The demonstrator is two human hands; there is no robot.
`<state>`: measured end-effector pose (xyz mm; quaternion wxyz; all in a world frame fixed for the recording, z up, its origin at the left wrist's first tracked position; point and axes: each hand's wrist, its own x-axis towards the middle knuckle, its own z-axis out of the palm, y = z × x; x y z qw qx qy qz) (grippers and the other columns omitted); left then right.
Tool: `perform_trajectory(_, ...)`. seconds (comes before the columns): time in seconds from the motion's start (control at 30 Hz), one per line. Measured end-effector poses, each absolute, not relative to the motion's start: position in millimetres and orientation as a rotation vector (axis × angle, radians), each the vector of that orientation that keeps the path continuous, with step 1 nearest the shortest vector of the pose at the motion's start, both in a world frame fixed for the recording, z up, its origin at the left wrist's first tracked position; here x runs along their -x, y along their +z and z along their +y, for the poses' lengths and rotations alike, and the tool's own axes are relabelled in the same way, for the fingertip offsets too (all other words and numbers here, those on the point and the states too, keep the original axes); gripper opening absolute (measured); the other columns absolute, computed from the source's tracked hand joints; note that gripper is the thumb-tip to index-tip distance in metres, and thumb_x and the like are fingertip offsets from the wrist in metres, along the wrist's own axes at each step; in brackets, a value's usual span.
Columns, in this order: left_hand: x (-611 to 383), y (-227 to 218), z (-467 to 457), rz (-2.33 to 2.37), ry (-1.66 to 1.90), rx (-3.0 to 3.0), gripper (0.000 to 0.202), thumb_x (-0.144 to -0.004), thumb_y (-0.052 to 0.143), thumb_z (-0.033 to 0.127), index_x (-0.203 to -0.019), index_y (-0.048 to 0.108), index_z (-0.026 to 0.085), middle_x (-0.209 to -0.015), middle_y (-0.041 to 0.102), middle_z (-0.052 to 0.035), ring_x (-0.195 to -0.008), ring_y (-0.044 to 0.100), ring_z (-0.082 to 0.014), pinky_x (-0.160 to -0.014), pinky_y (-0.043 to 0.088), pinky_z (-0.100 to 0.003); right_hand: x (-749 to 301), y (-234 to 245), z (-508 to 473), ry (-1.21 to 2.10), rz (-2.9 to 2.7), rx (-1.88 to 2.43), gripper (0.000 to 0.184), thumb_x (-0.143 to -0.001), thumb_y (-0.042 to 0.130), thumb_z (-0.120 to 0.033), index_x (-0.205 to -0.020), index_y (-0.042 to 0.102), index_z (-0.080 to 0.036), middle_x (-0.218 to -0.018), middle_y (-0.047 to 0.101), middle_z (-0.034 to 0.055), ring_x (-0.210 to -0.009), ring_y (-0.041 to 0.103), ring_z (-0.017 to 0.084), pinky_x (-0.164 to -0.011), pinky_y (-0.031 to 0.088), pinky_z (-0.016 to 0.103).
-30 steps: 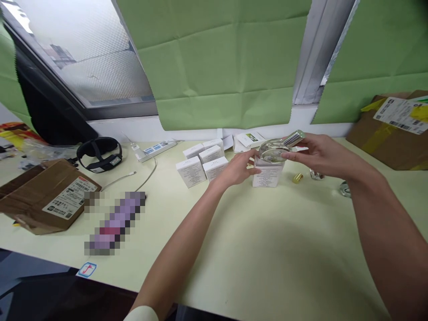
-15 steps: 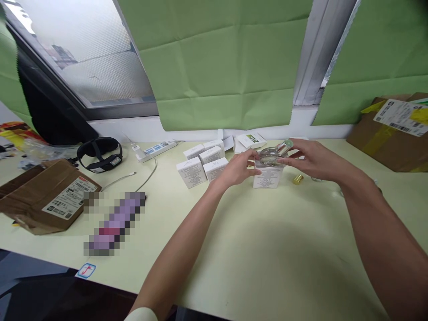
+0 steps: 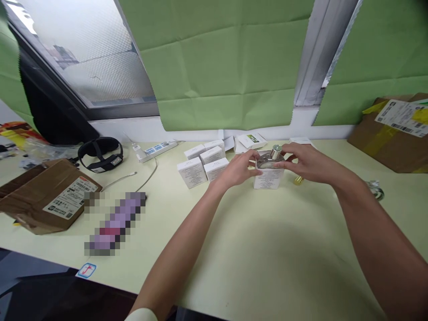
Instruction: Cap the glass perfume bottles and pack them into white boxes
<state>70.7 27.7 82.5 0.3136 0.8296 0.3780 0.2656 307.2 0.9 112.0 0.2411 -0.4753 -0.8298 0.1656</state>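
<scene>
A small white box [image 3: 268, 179] stands upright on the pale table [image 3: 274, 249], its top open. A clear glass bottle [image 3: 268, 159] with a silver cap sits partly inside the box's mouth, cap upward. My left hand [image 3: 239, 168] grips the box's left side at the top. Fingers of my right hand [image 3: 305, 163] are curled round the bottle from the right. A small gold cap [image 3: 298, 180] lies on the table just right of the box, partly behind my right hand.
Several white boxes [image 3: 203, 163] stand in a cluster to the left. Further left lie a power strip [image 3: 157, 149], a black headset [image 3: 100, 153] and a brown carton [image 3: 47, 195]. Another brown carton [image 3: 391, 133] sits far right, a glass object [image 3: 376, 189] beside my right forearm.
The bottle, held tilted above the box a second ago, has been turned upright and lowered into the box's open top. My right hand came down with it.
</scene>
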Motion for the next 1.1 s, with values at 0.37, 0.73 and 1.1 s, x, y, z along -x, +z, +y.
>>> perform_trajectory(0.37,-70,90,20,0.923,0.641,-2.28,0.037,-0.097,0.05,0.045,-0.128,0.052,0.026,-0.128,0.062,-0.0048,-0.105,0.062,-0.0205,-0.089,0.051,-0.036,-303,112,1,0.352,-2.365,1.383,0.032,-0.088,0.053,-0.055,-0.084,0.062,-0.024,-0.071,0.062,0.001,-0.064,0.055,0.02,-0.062,0.039,0.033)
perform_trajectory(0.73,-72,89,20,0.978,0.591,-2.318,0.035,-0.096,0.05,0.042,-0.126,0.053,0.023,-0.128,0.06,-0.0061,-0.108,0.059,-0.0219,-0.09,0.049,-0.036,-295,119,-6,0.477,-2.079,1.353,0.035,-0.087,0.056,-0.056,-0.101,0.068,-0.027,-0.093,0.074,0.0034,-0.082,0.069,0.023,-0.07,0.05,0.035)
perform_trajectory(1.1,-74,90,19,0.949,0.594,-2.301,0.026,-0.095,0.051,0.039,-0.116,0.055,0.024,-0.121,0.062,-0.0039,-0.107,0.059,-0.0212,-0.09,0.049,-0.037,-296,117,-4,0.384,-2.193,1.432,0.034,-0.09,0.053,-0.055,-0.102,0.072,-0.03,-0.1,0.075,0.0016,-0.081,0.068,0.023,-0.076,0.048,0.037)
